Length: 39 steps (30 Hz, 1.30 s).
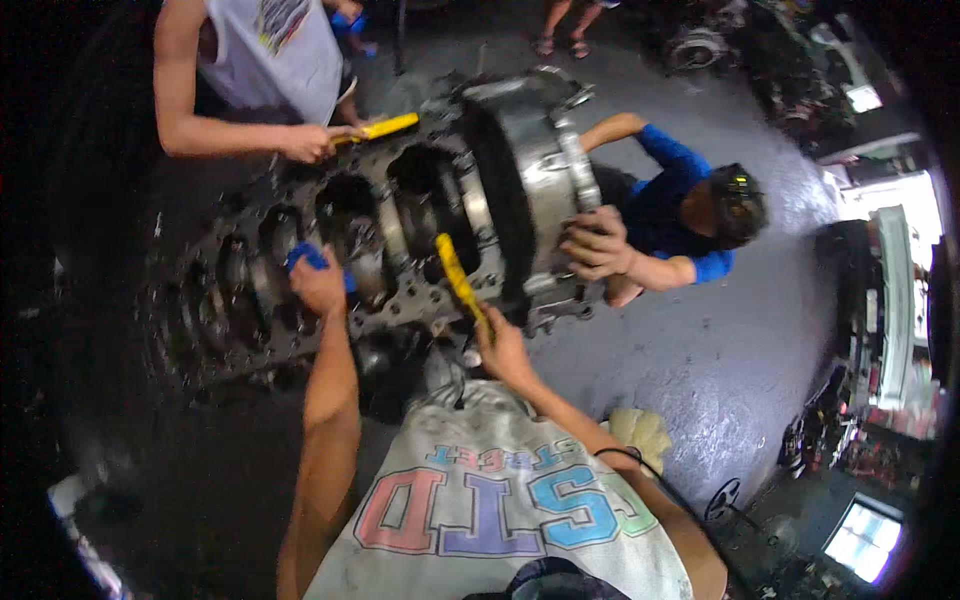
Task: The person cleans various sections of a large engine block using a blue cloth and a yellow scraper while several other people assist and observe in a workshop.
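Note:
A large metal engine block (420, 296) with open crankcase bays lies before me. My left hand (321, 285) holds a blue cloth (309, 257) against the block, between two of its bays. In my right hand (504, 349) is the lower end of a yellow-handled tool (457, 277), possibly a brush; it reaches up over the near edge of a wide bay. The far part of the tool is blurred, so its exact kind cannot be told.
Across the block, a person's hand (306, 142) holds another yellow tool (390, 126). At the right end, a person in blue rests a hand (600, 244) on the large round metal housing (536, 165). A yellowish cloth (639, 435) lies on the floor, near a steering wheel (721, 500).

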Tool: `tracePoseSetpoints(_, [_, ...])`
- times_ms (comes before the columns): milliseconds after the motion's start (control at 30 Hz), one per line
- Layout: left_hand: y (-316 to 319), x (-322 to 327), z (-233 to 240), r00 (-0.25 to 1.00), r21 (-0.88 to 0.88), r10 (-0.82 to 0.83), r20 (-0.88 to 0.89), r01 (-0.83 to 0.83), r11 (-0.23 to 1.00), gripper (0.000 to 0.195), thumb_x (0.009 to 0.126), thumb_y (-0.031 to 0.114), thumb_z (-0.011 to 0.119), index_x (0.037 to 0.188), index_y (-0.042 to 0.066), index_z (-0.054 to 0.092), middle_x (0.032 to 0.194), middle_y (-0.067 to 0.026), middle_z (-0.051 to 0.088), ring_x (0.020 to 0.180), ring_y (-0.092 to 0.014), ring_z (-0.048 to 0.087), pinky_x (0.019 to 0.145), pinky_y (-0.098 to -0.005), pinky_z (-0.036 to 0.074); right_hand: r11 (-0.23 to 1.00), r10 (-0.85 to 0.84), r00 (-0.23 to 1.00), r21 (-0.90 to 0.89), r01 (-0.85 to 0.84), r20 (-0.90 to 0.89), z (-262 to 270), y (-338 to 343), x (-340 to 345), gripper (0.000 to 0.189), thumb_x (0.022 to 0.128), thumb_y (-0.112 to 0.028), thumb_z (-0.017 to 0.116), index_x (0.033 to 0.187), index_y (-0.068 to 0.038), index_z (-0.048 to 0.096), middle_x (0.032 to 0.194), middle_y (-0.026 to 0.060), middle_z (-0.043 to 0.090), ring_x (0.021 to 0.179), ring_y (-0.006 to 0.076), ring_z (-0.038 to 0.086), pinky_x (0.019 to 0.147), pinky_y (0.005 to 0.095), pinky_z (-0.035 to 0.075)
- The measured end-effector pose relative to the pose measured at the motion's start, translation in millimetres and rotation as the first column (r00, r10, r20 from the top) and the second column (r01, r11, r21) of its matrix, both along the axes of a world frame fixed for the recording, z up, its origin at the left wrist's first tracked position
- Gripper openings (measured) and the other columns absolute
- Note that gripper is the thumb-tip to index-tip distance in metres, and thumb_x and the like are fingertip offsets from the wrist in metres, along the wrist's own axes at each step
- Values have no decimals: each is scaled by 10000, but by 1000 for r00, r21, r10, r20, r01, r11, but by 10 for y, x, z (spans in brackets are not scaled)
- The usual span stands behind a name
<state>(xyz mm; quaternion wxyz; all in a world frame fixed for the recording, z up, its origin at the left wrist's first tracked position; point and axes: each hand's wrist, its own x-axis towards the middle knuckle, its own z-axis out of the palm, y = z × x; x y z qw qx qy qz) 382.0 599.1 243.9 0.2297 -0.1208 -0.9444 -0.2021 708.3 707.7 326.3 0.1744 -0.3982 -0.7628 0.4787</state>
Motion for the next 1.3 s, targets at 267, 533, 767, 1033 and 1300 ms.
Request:
tracePoseSetpoints(267, [-123,0,-64,996,23,48,-81,-46,999,497,835,458,655,1020,1,592,964,-206,572,935,-414,558,808,-498,468,998,67,995,11,-68,76,-107,10,-987,309,930,-104,509,1226,-33,563,863,279,629,770,445,623,678,447,497])
tracePoseSetpoints(533, [-128,3,-84,998,10,61,-33,-61,998,442,845,395,657,995,-14,585,942,-216,560,947,-422,537,843,-506,439,983,135,986,112,-145,93,-119,123,-1230,387,903,-85,498,1249,89,501,726,292,610,678,460,619,641,520,492])
tracePoseSetpoints(767, [-49,-33,-166,990,19,-59,-125,62,998,433,853,373,655,980,-34,581,924,-223,554,930,-421,531,797,-520,441,991,124,968,-69,-111,218,-61,639,-1815,321,926,-117,483,1224,-15,540,899,298,621,887,486,582,807,523,464])
tracePoseSetpoints(1033, [-27,-26,-97,996,10,-5,-88,6,1000,437,853,398,650,977,-17,588,912,-200,560,899,-417,548,795,-510,444,998,-31,999,46,33,-37,-200,451,-1676,290,904,-60,509,1171,22,585,876,310,628,828,455,628,756,490,498])
tracePoseSetpoints(1300, [-38,-11,-140,995,-42,52,-85,-56,998,474,864,432,625,992,-21,578,927,-203,552,883,-407,554,788,-510,444,904,-175,958,-423,64,-228,-312,262,-1242,285,870,8,592,1152,35,608,897,179,674,737,188,643,647,313,510])
